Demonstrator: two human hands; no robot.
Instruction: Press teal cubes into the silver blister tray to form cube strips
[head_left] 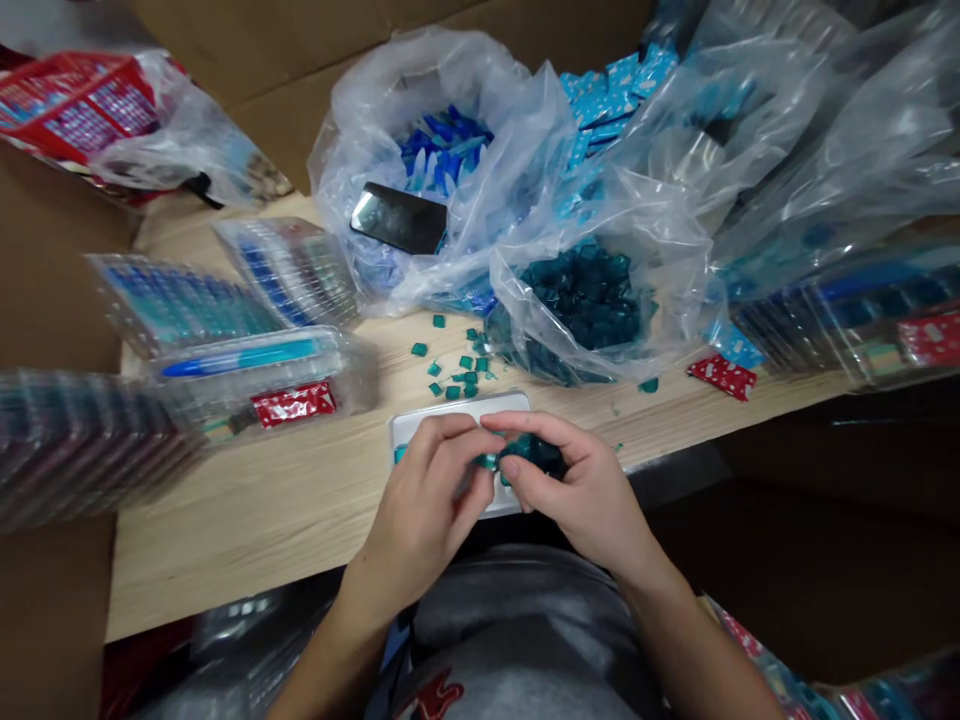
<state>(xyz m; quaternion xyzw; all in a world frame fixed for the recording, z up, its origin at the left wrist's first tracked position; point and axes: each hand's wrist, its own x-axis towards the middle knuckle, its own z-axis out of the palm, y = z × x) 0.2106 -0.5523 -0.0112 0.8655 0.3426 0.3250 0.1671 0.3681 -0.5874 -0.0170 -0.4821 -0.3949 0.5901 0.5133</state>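
My right hand (577,490) is cupped around a handful of small teal square tiles (534,452), held over a clear plastic tray (457,412) at the near edge of the wooden table (247,510). My left hand (427,500) is closed in a pinch, its fingertips on one teal tile at the edge of that handful. Both hands meet above the tray and hide most of it. Several loose teal tiles (457,375) lie scattered on the table just beyond the tray.
An open plastic bag of teal tiles (592,300) sits behind the tray. A bag of blue tiles (442,150) has a black phone (399,218) on it. Filled clear packs (262,375) are stacked at left and right (847,320). A red packet (721,375) lies right.
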